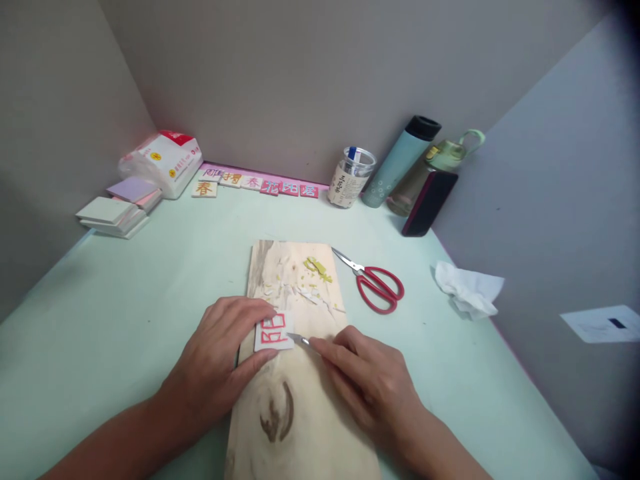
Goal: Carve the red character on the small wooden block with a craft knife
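Work looks partway done: on the pale knotted wooden board, the right hand pinches a slim metal knife, its tip at the red-marked white square tile that the left hand clasps between thumb and fingers (how much is cut is unclear). Beyond lie yellow and white shavings, then stacked plain pastel slabs, perhaps still to carve, and coloured square character tiles, seemingly finished.
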`<state>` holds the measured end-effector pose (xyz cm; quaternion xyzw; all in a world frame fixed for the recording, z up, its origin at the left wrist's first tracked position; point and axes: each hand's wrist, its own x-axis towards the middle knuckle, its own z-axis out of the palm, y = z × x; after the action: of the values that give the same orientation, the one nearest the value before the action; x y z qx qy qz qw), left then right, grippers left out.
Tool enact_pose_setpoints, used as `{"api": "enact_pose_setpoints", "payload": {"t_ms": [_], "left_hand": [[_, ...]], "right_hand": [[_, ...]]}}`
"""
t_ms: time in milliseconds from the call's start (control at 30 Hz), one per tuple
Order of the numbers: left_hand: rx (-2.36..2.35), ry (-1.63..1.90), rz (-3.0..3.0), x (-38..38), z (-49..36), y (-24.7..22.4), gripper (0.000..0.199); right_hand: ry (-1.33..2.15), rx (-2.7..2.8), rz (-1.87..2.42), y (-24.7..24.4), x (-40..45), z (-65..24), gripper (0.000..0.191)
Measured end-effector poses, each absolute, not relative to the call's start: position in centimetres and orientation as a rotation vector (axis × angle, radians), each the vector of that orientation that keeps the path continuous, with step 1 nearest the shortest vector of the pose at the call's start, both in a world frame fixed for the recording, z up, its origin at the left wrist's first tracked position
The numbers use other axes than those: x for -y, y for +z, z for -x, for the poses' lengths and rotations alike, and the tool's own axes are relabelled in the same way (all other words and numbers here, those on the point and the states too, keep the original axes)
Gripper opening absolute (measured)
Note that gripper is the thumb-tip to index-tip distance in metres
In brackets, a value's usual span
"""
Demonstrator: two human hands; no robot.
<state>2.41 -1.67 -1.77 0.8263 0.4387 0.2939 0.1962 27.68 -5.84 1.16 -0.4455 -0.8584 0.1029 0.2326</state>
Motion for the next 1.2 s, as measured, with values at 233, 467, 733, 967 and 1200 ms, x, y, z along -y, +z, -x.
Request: {"api": "enact_pose_setpoints", "payload": {"t_ms": [233,467,733,967,1200], "left_hand": [[-1.198,0.811,-2.308,1.7,-2.4,-1.9,0.029],[-1.174,0.807,-2.31,1.7,-2.3,-1.9,0.03],[-1.163,0.835,-2.301,1.7,-2.5,-1.9,0.027],[-1.15,0.85,-2.301,1.7,-2.4,-1.9,0.027],[-1.137,0.853,-2.325,1.5,-2.5,-1.9,0.026]], "right_hand": [[0.274,2.374,1.203,1.1,5.4,-27.5,0.029],[0.272,2.398,1.2,1.3,5.5,-27.6,0.028],[0.123,2.406,1.198,1.0,5.5,-27.1,0.026],[0.056,2.371,1.227,1.0,5.6,-26.5,0.024],[-0.014,2.36,1.212,1.1,5.4,-26.1,0.026]]}}
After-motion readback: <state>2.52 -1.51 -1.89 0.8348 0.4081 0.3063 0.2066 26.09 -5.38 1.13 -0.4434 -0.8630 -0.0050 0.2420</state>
